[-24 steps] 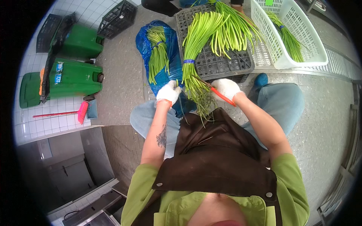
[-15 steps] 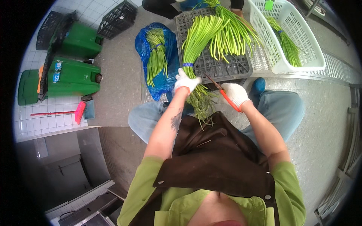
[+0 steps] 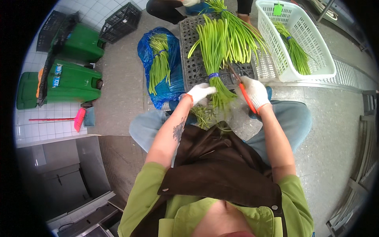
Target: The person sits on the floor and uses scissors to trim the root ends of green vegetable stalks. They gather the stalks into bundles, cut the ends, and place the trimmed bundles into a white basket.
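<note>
Left gloved hand (image 3: 200,92) closed around long green stalk bundle with blue band (image 3: 215,59), just below band. Right gloved hand (image 3: 255,91) gripping orange-handled knife (image 3: 242,91), blade beside stalks. Bundle lying on dark plastic crate (image 3: 193,67) beyond fingertips.

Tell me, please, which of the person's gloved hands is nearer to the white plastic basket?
Right. The right hand, holding red-handled scissors, is just below the white plastic basket; the left hand grips the green stem bundle farther left.

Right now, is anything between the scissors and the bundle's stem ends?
Nothing visible. The right hand holds the red scissors right beside the bundle, above the blue band; the left hand grips the stems lower down, off the blades' line.
</note>
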Tool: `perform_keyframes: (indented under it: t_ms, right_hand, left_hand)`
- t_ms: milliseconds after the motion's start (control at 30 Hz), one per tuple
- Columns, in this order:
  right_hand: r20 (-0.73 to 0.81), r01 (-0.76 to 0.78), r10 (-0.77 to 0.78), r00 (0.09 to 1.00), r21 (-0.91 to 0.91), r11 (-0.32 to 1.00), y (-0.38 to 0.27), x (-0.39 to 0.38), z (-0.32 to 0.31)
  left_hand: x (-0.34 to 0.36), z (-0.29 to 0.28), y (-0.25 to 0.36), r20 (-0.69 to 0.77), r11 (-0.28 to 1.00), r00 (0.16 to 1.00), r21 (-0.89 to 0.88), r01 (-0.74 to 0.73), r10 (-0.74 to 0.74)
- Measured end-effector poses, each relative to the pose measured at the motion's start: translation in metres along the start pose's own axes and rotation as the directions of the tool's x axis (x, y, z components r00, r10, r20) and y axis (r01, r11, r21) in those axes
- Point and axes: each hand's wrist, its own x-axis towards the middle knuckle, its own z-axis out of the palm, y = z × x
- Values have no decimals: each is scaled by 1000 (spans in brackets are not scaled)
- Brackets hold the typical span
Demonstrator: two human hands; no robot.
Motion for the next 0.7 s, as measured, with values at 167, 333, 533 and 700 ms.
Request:
perform_keyframes:
  t_ms: [167,333,533,700]
  right_hand:
    - [180,16,-2,984,-80,997,21,-1,36]
    - [261,-18,38,965,-78,997,6,-3,21]
    - [23,-128,130,991,-85,988,35,-1,26]
    - [163,-53,57,985,-26,998,47,-3,39]
  left_hand:
    - [-12,-15,-2,-427,862,848,502,-66,314]
    - [-55,19,29,-250,755,763,500,-425,596]
    - [-33,63,14,120,229,629,865,-446,768]
    - [-35,32,-6,-89,531,754,763,-368,651]
